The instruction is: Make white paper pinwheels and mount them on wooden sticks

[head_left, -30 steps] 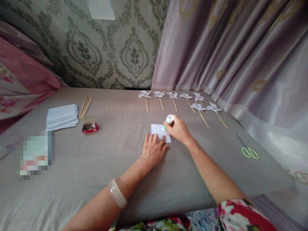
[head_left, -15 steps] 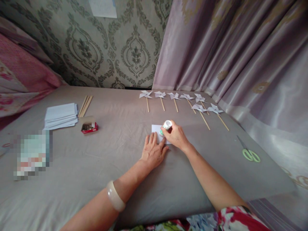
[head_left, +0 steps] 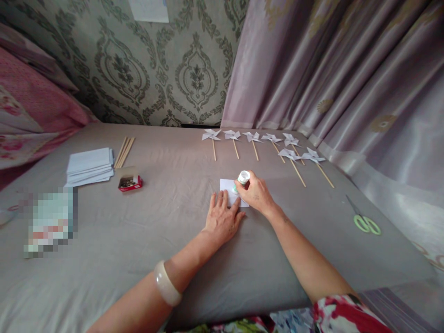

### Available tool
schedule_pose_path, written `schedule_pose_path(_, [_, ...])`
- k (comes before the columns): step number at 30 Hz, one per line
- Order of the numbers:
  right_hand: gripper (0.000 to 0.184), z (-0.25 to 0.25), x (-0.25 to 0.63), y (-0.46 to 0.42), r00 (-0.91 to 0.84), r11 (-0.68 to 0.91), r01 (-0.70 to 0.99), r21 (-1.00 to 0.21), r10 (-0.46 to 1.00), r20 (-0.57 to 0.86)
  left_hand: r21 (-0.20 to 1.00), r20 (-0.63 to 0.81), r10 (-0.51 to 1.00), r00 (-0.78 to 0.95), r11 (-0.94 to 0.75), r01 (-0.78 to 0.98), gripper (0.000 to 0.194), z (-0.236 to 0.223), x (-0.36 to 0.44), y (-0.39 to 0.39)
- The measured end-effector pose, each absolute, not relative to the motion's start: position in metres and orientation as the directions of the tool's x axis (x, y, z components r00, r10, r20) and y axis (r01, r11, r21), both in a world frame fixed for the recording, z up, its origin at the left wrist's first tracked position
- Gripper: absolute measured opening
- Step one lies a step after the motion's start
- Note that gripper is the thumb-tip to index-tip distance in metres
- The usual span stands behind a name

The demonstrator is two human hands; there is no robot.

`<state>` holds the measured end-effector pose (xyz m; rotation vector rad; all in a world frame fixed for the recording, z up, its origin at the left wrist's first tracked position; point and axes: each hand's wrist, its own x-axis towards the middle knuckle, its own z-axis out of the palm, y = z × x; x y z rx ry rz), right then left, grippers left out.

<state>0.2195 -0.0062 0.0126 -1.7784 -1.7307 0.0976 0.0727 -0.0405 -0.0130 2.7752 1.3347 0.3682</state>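
Note:
A small white sheet of paper lies flat on the grey cloth in front of me. My left hand rests on its near edge with the fingers spread. My right hand grips a white and green glue stick, held nearly upright with its lower end at the paper. That lower end is partly hidden by my fingers, so I cannot see the glue itself.
Several paper pinwheels on sticks lie at the back right. Green-handled scissors are at the right. To the left are stacked white papers, wooden sticks, a red box of small metal pieces and a blurred packet.
The glue stick and right hand have shifted slightly up and right over the paper. My left hand stays on the sheet. The whole view has moved a little.

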Motion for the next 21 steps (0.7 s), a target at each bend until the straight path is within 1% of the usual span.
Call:
schedule_pose_path(5, [0.02, 0.015, 0.215, -0.008, 0.093, 0.104, 0.856, -0.507, 0.933, 0.348, 0.142, 0.188, 0.776, 0.602, -0.628, 0.765, 0.049, -0.012, 0.073, -0.04])
schedule_pose_path(12, [0.023, 0.012, 0.218, 0.0, 0.154, 0.051, 0.87, -0.49, 0.917, 0.368, 0.145, 0.178, 0.78, 0.599, -0.623, 0.768, 0.049, -0.011, 0.073, -0.041])
schedule_pose_path(18, [0.019, 0.016, 0.214, -0.008, 0.091, 0.1, 0.858, -0.504, 0.936, 0.341, 0.14, 0.202, 0.776, 0.597, -0.626, 0.767, 0.049, -0.016, 0.073, -0.041])
schedule_pose_path(21, [0.021, 0.015, 0.21, -0.005, 0.108, 0.089, 0.859, -0.505, 0.932, 0.347, 0.146, 0.191, 0.778, 0.598, -0.625, 0.767, 0.049, -0.015, 0.073, -0.041])
